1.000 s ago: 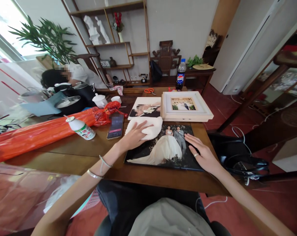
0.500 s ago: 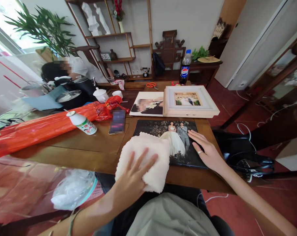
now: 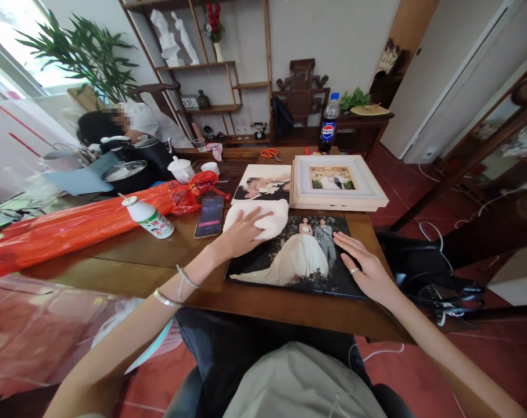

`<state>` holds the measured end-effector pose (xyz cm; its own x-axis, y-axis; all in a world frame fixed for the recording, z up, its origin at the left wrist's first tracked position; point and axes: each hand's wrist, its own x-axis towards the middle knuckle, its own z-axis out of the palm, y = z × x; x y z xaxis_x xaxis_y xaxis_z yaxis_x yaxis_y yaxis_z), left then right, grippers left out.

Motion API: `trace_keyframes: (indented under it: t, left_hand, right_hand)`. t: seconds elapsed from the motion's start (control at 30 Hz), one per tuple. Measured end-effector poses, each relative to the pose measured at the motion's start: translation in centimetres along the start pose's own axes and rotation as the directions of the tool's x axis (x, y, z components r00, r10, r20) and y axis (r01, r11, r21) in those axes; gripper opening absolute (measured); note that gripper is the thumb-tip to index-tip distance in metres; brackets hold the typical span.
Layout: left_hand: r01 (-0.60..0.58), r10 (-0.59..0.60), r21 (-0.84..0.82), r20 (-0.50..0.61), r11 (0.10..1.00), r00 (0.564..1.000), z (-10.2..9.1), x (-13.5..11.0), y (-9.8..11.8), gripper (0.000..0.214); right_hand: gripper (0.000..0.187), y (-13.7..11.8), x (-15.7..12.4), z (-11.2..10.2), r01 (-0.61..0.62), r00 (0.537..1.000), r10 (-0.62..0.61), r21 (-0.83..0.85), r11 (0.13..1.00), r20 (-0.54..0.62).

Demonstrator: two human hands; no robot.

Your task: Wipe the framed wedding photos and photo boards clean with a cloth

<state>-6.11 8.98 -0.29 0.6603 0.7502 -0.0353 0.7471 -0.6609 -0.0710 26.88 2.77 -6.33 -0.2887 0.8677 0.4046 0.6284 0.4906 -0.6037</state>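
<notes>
A fluffy white cloth (image 3: 275,219) lies bunched under my left hand (image 3: 246,233), which holds it down against the upper left part of a dark photo panel. The photo panel (image 3: 300,258) shows a couple in wedding clothes and lies flat near the table's front edge. At its right edge rests my right hand (image 3: 365,267), fingers stretched out and a ring on one of them, gripping nothing. The cloth hides the panel's upper left corner.
Behind the panel are a photo print (image 3: 263,183) and a white picture frame (image 3: 368,180). A phone (image 3: 209,216), a white bottle (image 3: 147,217) and a long red plastic-wrapped bundle (image 3: 84,217) lie left. Farther back are orange-handled scissors (image 3: 270,153) and a cola bottle (image 3: 328,125).
My left hand has pushed the cloth away from me, from the panel's near left side to its far left corner, uncovering the white dress. My right hand stays put.
</notes>
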Motion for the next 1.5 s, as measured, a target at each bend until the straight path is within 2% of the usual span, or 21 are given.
trace_keyframes:
  t: [0.1, 0.17, 0.3, 0.4, 0.5, 0.57, 0.63, 0.83, 0.97, 1.1, 1.2, 1.3, 1.4, 1.5]
  left_hand:
    - [0.038, -0.038, 0.0, -0.013, 0.999, 0.999, -0.1, 0.8, 0.1, 0.034]
    - [0.039, -0.039, 0.01, -0.016, 0.999, 0.999, -0.2, 0.4, 1.6, 0.034]
    - [-0.035, 0.035, 0.016, 0.006, 0.999, 0.999, 0.3, -2.6, 7.3, 0.022]
    - [-0.121, 0.123, 0.027, -0.078, 0.992, 0.989, 1.1, -5.7, 11.7, 0.017]
    - [-0.175, 0.177, 0.024, -0.133, 0.984, 0.975, 1.5, -7.5, 14.2, 0.015]
    - [-0.189, 0.188, -0.001, -0.115, 0.982, 0.975, 1.3, -7.5, 14.4, 0.017]
    - [-0.178, 0.175, -0.031, -0.079, 0.984, 0.981, 0.9, -6.6, 13.7, 0.02]
    - [-0.069, 0.068, -0.06, -0.014, 0.996, 0.998, -0.9, -0.5, 9.9, 0.025]
    - [-0.018, 0.014, -0.051, -0.084, 0.999, 0.996, -1.0, 2.8, 8.0, 0.032]
    - [-0.051, 0.044, -0.046, -0.138, 0.998, 0.989, -0.6, 4.3, 6.9, 0.036]
    - [-0.06, 0.053, -0.051, -0.132, 0.997, 0.99, -0.4, 4.5, 6.6, 0.035]
    - [-0.056, 0.047, -0.075, -0.119, 0.996, 0.992, -0.7, 3.5, 7.8, 0.031]
    - [-0.063, 0.056, -0.102, -0.069, 0.993, 0.996, -0.9, 0.9, 10.5, 0.026]
    - [-0.092, 0.085, -0.087, -0.087, 0.992, 0.993, -0.3, -2.5, 14.0, 0.022]
  right_hand:
    - [0.038, 0.0, 0.0, 0.0, -0.003, 1.0, 0.003, 0.001, 1.0, 0.001]
    - [0.038, 0.0, 0.0, 0.0, -0.005, 1.0, 0.005, 0.005, 1.0, -0.001]
    - [0.038, 0.0, 0.0, 0.0, -0.003, 1.0, 0.003, 0.011, 1.0, -0.012]
    - [0.039, 0.0, 0.0, 0.0, -0.006, 1.0, 0.006, 0.009, 1.0, -0.009]
    - [0.039, -0.1, 0.0, 0.0, -0.005, 1.0, 0.005, 0.0, 1.0, 0.0]
    - [0.04, -0.1, 0.0, 0.0, -0.003, 1.0, 0.003, -0.006, 1.0, 0.004]
    - [0.04, -0.1, 0.0, 0.0, -0.001, 1.0, 0.002, -0.01, 1.0, 0.006]
    - [0.039, 0.1, 0.1, 0.0, 0.022, 1.0, -0.022, 0.004, 1.0, 0.0]
    - [0.039, 0.2, 0.0, 0.0, 0.014, 1.0, -0.014, 0.012, 1.0, 0.007]
    - [0.039, 0.2, 0.0, 0.0, 0.01, 1.0, -0.01, 0.01, 1.0, 0.003]
    - [0.039, 0.1, 0.1, 0.0, 0.015, 1.0, -0.015, 0.001, 1.0, 0.002]
    - [0.039, 0.1, 0.1, 0.0, 0.025, 1.0, -0.025, -0.006, 1.0, 0.01]
    - [0.039, 0.2, 0.0, -0.1, 0.043, 0.999, -0.043, -0.014, 0.999, 0.016]
    - [0.041, 0.3, 0.0, -0.1, 0.047, 0.999, -0.046, -0.028, 0.999, 0.025]
